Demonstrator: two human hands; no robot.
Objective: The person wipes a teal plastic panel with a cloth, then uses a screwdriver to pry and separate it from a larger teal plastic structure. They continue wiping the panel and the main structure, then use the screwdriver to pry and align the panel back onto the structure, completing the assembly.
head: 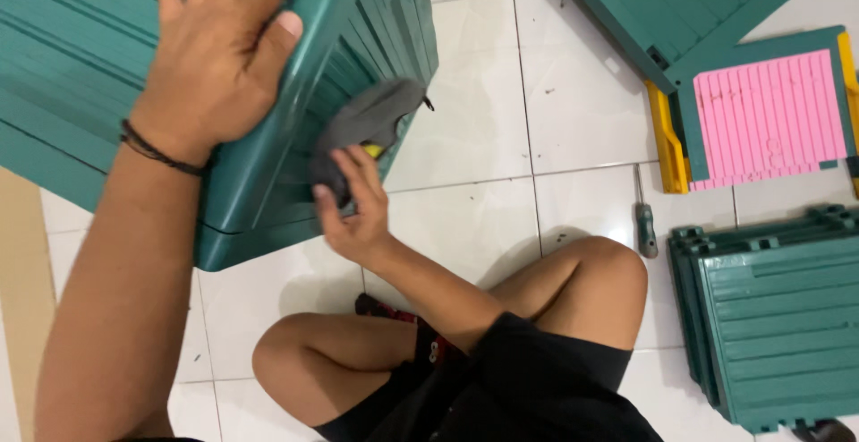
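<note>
- While the person sits cross-legged on the white tiled floor (474, 138), the left hand (219, 48) lies flat and spread wide on the green slatted plastic cabinet (80, 66), bracing it.
- Cabinet is tipped toward the person, its lower corner just above the bent knee; the left thumb hooks over the front edge.
- Right hand (353, 209) is closed around a grey cloth (367, 124), pressing it against the ribbed side of the cabinet; a bit of yellow shows under the cloth, too small to identify.
- Step in hand, by my reading: wiping down the ribbed side panel while the other hand steadies the body.
- Next move likely calls for keeping the brace firm and drawing the cloth along the grooves, not across them, since the slats would catch the fabric.
- A screwdriver (644, 227) lies on the floor beside the right knee, well apart from both hands.
- Stack of green panels (778, 317) sits at right; a pink slatted panel with yellow edging (769, 115) lies above it, next to another green panel (680, 4) at the top edge.
- Thin dark band (161, 151) circles the left wrist.
</note>
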